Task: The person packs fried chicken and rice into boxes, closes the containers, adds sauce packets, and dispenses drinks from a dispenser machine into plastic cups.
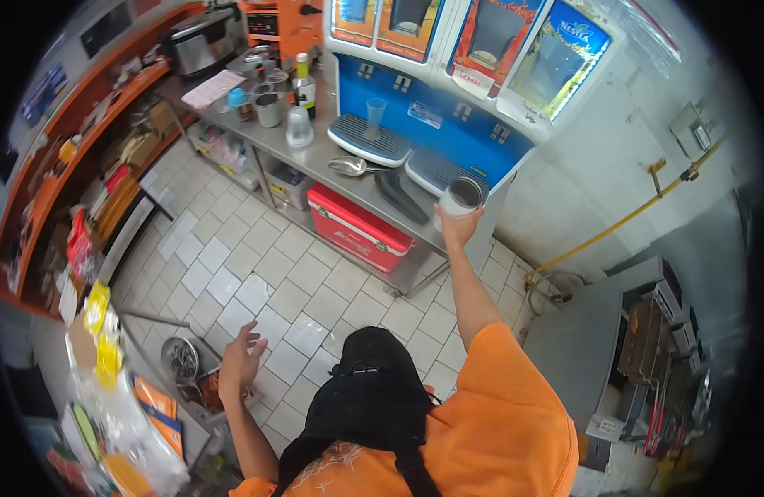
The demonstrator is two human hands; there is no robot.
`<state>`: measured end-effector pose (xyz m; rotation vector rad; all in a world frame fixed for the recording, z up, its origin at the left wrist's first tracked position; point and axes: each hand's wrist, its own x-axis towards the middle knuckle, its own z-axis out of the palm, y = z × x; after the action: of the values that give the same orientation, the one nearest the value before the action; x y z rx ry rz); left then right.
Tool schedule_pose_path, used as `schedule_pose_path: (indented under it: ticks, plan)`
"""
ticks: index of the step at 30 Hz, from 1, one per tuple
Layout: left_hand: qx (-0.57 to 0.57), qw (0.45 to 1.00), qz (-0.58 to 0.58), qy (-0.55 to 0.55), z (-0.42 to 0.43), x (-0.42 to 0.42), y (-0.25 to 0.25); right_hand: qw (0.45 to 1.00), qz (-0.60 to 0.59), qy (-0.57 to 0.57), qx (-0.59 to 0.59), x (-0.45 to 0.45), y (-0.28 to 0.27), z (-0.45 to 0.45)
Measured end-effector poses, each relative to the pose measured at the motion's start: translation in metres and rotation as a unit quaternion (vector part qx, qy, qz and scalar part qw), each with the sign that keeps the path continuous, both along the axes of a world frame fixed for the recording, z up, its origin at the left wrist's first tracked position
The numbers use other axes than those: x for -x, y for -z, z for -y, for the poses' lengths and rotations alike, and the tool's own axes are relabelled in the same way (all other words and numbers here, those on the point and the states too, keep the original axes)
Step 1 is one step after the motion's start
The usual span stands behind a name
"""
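Note:
My right hand [458,224] is wrapped round a pale, cup-like container [462,199] with a dark round top; whether that is a lid or its contents I cannot tell. It is at the right end of the metal counter, close in front of the blue drink dispenser [423,116]. A clear plastic cup [376,112] stands on the dispenser's left drip tray [369,139]. Left of the held container lie a dark grey, elongated object [400,197] and a metal scoop [349,166]. My left hand [243,358] hangs over the tiled floor, fingers apart and holding nothing.
Upturned clear cups [299,128], a bottle [304,87] and jars stand farther left on the counter. Below is a red cooler [357,228]. A yellow pipe [614,224] runs along the right wall near a grey appliance [576,331]. A metal bowl [180,361] sits at lower left.

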<state>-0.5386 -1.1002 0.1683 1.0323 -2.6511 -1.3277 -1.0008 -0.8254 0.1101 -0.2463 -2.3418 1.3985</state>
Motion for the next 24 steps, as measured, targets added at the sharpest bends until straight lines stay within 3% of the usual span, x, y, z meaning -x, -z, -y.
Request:
schedule_pose_path:
  ticks: [6,8,9,10,11,12,13,14,15,18,20,22,24]
  plan:
    - [0.028,0.997,0.067,-0.014,0.097,0.034,0.063,0.995,-0.100,0.000,-0.006,-0.018,0.000,0.020]
    - [-0.057,0.977,0.196,-0.063,0.111,0.021,0.083,0.986,-0.161,-0.036,-0.029,-0.035,-0.010,0.029]
    - [-0.009,0.981,0.188,0.044,0.129,-0.008,0.132,0.988,-0.148,-0.039,-0.029,-0.042,-0.024,0.038]
    - [0.042,0.972,0.176,0.151,0.154,-0.027,0.169,0.974,-0.208,-0.082,-0.037,-0.047,-0.041,0.053]
    - [0.009,0.988,0.116,0.104,0.149,-0.004,0.153,0.953,-0.273,-0.127,-0.040,-0.049,-0.055,0.071]
    - [-0.012,0.992,0.073,0.100,0.147,0.026,0.137,0.947,-0.265,-0.179,-0.015,-0.050,-0.060,0.087]
    - [-0.054,0.993,0.105,-0.004,0.132,0.094,0.071,0.949,-0.195,-0.247,0.016,-0.053,-0.072,0.106]
    - [-0.101,0.994,0.031,-0.020,0.136,0.136,0.052,0.938,-0.127,-0.319,0.044,-0.053,-0.088,0.128]
    - [-0.108,0.994,0.030,-0.010,0.142,0.178,0.024,0.912,-0.084,-0.395,0.072,-0.047,-0.099,0.157]
    - [-0.036,0.969,-0.228,0.087,0.172,0.274,-0.022,0.826,0.006,-0.559,0.067,-0.026,-0.125,0.261]
    - [0.016,0.956,-0.278,0.090,0.206,0.308,-0.039,0.791,0.009,-0.600,0.117,-0.016,-0.116,0.338]
    - [0.042,0.948,-0.303,0.083,0.262,0.325,-0.008,0.765,-0.007,-0.639,0.075,-0.002,-0.110,0.410]
    - [0.001,0.946,-0.324,0.006,0.319,0.342,0.002,0.758,-0.046,-0.646,0.080,0.010,-0.103,0.479]
